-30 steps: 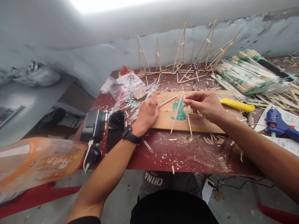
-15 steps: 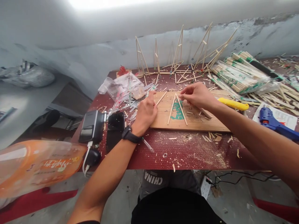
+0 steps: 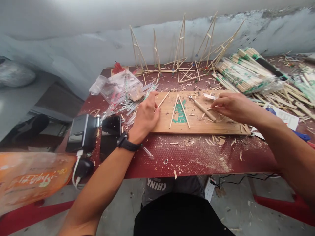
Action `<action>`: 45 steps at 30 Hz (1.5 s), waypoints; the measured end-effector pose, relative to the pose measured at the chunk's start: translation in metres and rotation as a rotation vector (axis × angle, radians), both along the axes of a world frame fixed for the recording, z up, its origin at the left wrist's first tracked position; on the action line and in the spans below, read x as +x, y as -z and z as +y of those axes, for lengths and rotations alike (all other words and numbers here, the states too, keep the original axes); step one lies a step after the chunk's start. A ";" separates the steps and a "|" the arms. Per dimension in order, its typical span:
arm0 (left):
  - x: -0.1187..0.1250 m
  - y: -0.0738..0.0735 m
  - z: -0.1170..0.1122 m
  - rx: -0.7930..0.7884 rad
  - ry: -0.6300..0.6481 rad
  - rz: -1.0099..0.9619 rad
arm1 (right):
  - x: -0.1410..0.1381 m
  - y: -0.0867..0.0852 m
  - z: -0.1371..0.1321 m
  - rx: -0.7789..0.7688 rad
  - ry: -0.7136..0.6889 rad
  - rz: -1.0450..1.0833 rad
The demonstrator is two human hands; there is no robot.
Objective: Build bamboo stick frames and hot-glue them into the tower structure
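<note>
My left hand (image 3: 147, 111) rests at the left end of a wooden board (image 3: 162, 126), fingers curled on the lower end of a thin wooden stick (image 3: 164, 99). Two more sticks (image 3: 173, 111) lie on the board in a narrow upside-down V, over a green printed patch (image 3: 181, 113). On the board's right side my right hand (image 3: 227, 104) is closed on the utility knife; its pale blade (image 3: 209, 96) sticks out past the fingers, while the hand hides the yellow handle. A wooden-handled tool with a metal tip (image 3: 205, 110) lies between the V and that hand.
Stick frames (image 3: 182, 42) stand along the wall. Bundles of sticks (image 3: 246, 73) lie at the back right. Plastic bags (image 3: 120, 87), a phone (image 3: 110, 131) and a black device with a white cable (image 3: 81, 132) are left. A blue glue gun (image 3: 301, 135) is partly behind my right arm.
My right hand has moved right, from the top of the V to the utility knife, and closed on it. My left hand stays by its stick. The view has shifted slightly.
</note>
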State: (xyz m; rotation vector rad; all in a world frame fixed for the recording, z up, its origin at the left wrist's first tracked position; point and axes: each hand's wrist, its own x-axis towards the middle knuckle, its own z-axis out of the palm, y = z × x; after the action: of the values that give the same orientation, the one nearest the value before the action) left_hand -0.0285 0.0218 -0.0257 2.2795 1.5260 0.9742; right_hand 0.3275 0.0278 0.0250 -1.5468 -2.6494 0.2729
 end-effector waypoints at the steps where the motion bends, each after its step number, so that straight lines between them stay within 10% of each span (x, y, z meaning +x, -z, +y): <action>1: 0.001 0.000 0.000 0.002 0.001 -0.001 | 0.001 0.001 -0.001 0.021 -0.001 -0.004; 20: 0.004 0.002 -0.001 0.023 0.089 -0.038 | -0.097 0.013 0.024 0.078 -0.186 0.185; 45: 0.008 0.001 -0.004 0.035 0.144 -0.080 | -0.072 0.008 0.023 0.034 -0.183 0.084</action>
State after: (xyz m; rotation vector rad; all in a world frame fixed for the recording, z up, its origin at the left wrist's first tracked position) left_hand -0.0205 0.0175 -0.0270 2.3072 1.3033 1.0462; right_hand 0.2556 0.0508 0.0166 -1.2553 -2.7166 0.2939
